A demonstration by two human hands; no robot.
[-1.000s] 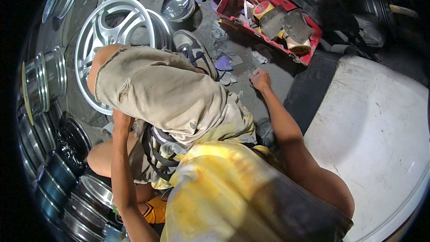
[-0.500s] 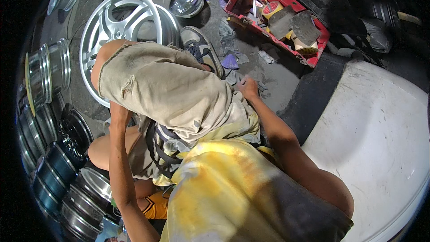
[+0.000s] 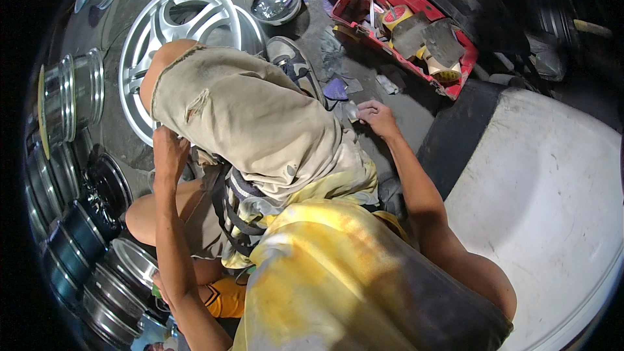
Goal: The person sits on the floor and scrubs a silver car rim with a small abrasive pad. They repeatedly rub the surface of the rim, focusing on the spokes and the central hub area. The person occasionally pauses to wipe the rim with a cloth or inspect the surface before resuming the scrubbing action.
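Note:
A silver alloy wheel [image 3: 140, 39] with broad spokes leans in front of me, partly hidden by my raised knee. Beside its lower edge, my left hand [image 3: 170, 153] is closed, with its fingertips turned away; what it grips, if anything, is hidden. My right hand [image 3: 379, 118] is low over the floor, to the right of my leg. Between its thumb and fingers it pinches a small pale, thin piece [image 3: 352, 112]. A purple sheet scrap [image 3: 335, 90] and grey scraps lie on the floor just beyond that hand.
A red crate [image 3: 364, 34] with tape rolls and dark sheets stands at the upper right. Near the wheel sits a round tub [image 3: 273, 1] of liquid. More rims [image 3: 71, 237] are stacked at left. A large white panel [image 3: 539, 188] fills the right side.
My right hand has risen slightly and moved right, and a small pale piece now shows in its fingers. My left hand has shifted slightly upward beside the wheel.

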